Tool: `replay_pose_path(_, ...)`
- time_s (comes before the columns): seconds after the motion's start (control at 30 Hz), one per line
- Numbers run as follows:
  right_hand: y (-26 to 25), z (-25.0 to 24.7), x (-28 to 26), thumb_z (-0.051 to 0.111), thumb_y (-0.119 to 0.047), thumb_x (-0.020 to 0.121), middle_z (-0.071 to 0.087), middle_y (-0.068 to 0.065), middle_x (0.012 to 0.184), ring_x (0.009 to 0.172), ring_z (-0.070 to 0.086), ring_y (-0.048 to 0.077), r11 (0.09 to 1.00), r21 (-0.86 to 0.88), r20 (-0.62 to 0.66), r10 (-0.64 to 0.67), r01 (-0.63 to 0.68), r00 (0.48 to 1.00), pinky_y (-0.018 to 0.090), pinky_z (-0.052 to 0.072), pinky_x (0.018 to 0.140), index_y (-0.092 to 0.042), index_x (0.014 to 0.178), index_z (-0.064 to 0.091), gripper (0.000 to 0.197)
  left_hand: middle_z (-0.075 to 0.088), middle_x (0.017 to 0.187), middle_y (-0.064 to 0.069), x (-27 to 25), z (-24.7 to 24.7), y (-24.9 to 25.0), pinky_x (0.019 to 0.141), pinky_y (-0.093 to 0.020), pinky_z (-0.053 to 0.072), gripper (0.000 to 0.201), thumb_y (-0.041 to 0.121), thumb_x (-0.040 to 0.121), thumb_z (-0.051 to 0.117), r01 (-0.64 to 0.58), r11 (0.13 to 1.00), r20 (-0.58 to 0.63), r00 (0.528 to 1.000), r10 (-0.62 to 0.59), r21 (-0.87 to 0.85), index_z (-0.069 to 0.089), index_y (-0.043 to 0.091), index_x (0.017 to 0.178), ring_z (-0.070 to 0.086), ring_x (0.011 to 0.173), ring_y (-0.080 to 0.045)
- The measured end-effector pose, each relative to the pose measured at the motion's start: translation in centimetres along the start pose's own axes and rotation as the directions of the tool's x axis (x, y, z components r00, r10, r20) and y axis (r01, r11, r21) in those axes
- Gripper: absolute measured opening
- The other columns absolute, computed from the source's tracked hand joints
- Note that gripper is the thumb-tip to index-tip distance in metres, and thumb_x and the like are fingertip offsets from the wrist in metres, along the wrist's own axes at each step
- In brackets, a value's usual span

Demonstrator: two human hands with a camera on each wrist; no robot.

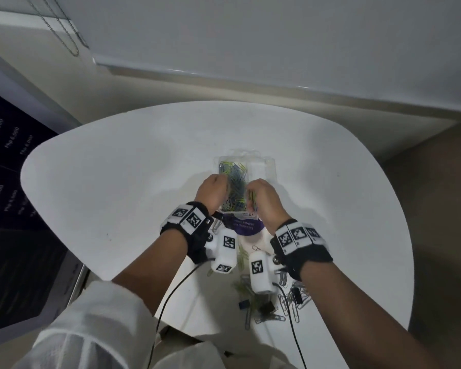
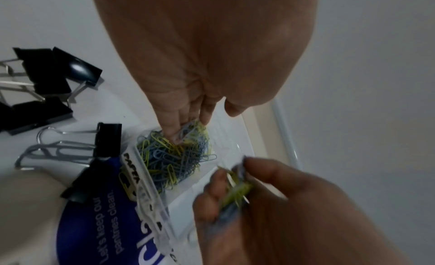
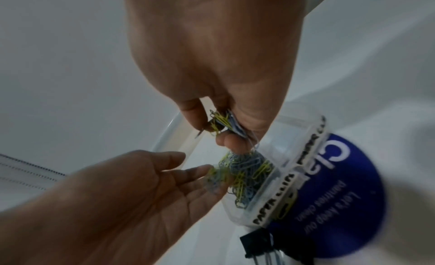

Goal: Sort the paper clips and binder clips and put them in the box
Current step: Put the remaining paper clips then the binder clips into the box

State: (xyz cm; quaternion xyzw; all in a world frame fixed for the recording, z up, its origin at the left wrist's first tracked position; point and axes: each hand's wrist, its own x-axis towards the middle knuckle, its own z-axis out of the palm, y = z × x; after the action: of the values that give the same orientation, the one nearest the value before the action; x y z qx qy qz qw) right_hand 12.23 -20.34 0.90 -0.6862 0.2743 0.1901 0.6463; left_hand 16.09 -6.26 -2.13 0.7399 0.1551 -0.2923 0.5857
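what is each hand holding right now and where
The right hand pinches a bunch of paper clips at its fingertips. The left hand holds nothing.

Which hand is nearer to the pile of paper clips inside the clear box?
Left. The left hand touches the pile of paper clips with its fingertips; the right hand hovers above, gripping its own bunch.

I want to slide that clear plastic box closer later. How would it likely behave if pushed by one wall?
The clear plastic box looks thin-walled, so the wall would probably flex. One compartment is heaped with paper clips while the other looks empty, so it may pivot rather than slide straight. The table looks smooth, so it should glide easily.
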Motion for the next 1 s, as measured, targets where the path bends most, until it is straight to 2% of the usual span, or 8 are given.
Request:
replay_pose_path(0.17,-0.4,1.9,2.9,0.047,-0.028,0.085,0.061,0.0,0.085,0.078,0.06,0.021,0.973,-0.231,0.051,-0.005,0.017,0.999,0.044,0.053,0.078,-0.015,0.09,0.062,0.02,0.061,0.092,-0.007,-2.3,-0.4,-0.6,0.095,-0.046,0.045,0.028,0.052,0.084,0.039,-0.014,0.997,-0.067,0.998,0.009,-0.078,0.054,0.031,0.077,0.059,0.091,-0.024)
replay_pose_path(0.23,-0.2,2.3,2.8,0.045,-0.028,0.086,0.056,-0.006,0.099,0.096,0.054,0.019,0.951,-0.304,0.057,-0.032,0.048,0.998,0.034,0.046,0.086,-0.02,0.106,0.063,0.028,0.067,0.099,-0.006,-3.6,-0.5,-0.8,0.097,-0.047,0.048,0.027,0.052,0.086,0.041,-0.044,0.996,-0.07,0.997,0.039,-0.073,0.059,0.031,0.084,0.064,0.098,-0.025)
replay_pose_path(0.43,0.3,1.9,1.1,0.038,-0.008,0.1,0.052,0.004,0.142,0.13,0.048,0.019,0.88,-0.439,0.088,-0.16,0.183,0.983,0.02,0.032,0.1,-0.011,0.144,0.047,0.045,0.069,0.1,-0.001,-6.2,-0.2,-2.7,0.07,-0.009,0.046,0.026,0.021,0.099,0.046,-0.167,0.97,-0.031,0.984,0.175,0.176,0.06,0.018,0.12,0.065,0.087,-0.008)
replay_pose_path(0.53,1.3,0.1,-0.3,0.042,-0.004,0.098,0.059,-0.001,0.129,0.114,0.057,0.009,0.872,-0.4,0.044,-0.29,0.282,0.956,0.016,0.042,0.095,-0.017,0.135,0.056,0.042,0.067,0.089,0.005,-7.3,0.3,-4.1,0.065,-0.008,0.042,0.018,0.015,0.095,0.052,-0.282,0.904,0.069,0.959,0.274,0.321,0.064,0.017,0.109,0.058,0.067,0.001)
replay_pose_path(0.63,3.1,-3.0,-1.8,0.049,-0.002,0.095,0.064,-0.006,0.104,0.088,0.059,-0.003,0.851,-0.401,-0.038,-0.386,0.34,0.922,0.006,0.045,0.074,-0.019,0.113,0.067,0.031,0.06,0.086,0.01,-8.5,1.2,-5.8,0.068,-0.021,0.046,0.014,0.021,0.092,0.056,-0.385,0.772,0.267,0.921,0.285,0.506,0.064,0.02,0.103,0.056,0.067,-0.001)
replay_pose_path(0.73,6.2,-7.2,-3.2,0.055,0.001,0.089,0.062,-0.002,0.094,0.079,0.06,0.007,0.851,-0.439,-0.126,-0.378,0.29,0.917,0.012,0.046,0.068,-0.023,0.099,0.068,0.029,0.054,0.101,0.007,-9.4,2.4,-7.9,0.083,-0.032,0.048,0.028,0.038,0.087,0.06,-0.518,0.526,0.481,0.849,0.218,0.675,0.06,0.025,0.112,0.055,0.091,-0.011)
replay_pose_path(0.9,11.7,-13.1,-5.2,0.067,-0.02,0.08,0.047,-0.006,0.107,0.106,0.052,0.021,0.761,-0.641,-0.189,-0.287,0.104,0.939,0.037,0.048,0.096,-0.031,0.108,0.063,0.031,0.053,0.106,-0.004,-11.4,6.1,-9.7,0.082,-0.037,0.048,0.037,0.036,0.077,0.069,-0.738,0.237,0.694,0.675,0.25,0.632,0.059,0.02,0.109,0.049,0.098,-0.022)
replay_pose_path(1.0,13.5,-13.8,-6.0,0.075,-0.027,0.076,0.042,-0.006,0.114,0.115,0.045,0.02,0.754,-0.654,-0.131,-0.197,0.065,0.972,0.035,0.039,0.106,-0.031,0.117,0.059,0.044,0.054,0.108,-0.008,-12.4,8.2,-10.4,0.086,-0.038,0.046,0.038,0.029,0.076,0.07,-0.773,0.125,0.749,0.634,0.191,0.622,0.06,0.014,0.109,0.047,0.102,-0.026)
